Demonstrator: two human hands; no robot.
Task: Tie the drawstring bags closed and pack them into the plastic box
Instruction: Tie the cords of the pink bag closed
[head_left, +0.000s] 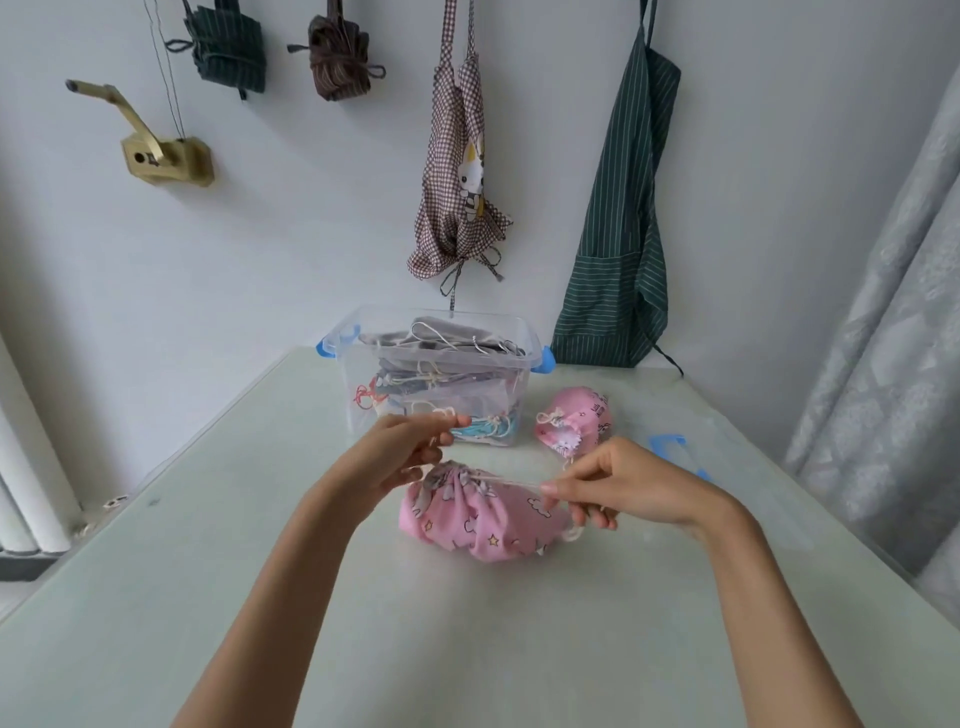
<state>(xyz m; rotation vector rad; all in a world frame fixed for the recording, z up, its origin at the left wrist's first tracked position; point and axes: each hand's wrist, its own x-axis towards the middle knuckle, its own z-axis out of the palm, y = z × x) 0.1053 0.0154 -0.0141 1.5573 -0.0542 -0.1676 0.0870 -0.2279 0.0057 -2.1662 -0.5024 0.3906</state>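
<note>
A pink patterned drawstring bag (483, 519) lies on the table in front of me, its mouth gathered at the upper left. My left hand (402, 452) pinches one end of its white drawstring just above the gathered mouth. My right hand (613, 483) pinches the other end, and the cord (511, 480) runs taut between the two hands across the top of the bag. A second pink bag (576, 418), tied shut, sits further back on the right. The clear plastic box (363, 364) with blue latches stands behind, holding several tied bags.
The box's clear lid with a blue clip (675, 449) lies at the right of the pale table (260, 597). Aprons (623, 234) and folded cloth bundles hang on the wall behind. A curtain (883, 312) hangs at the right and a radiator stands at the left edge.
</note>
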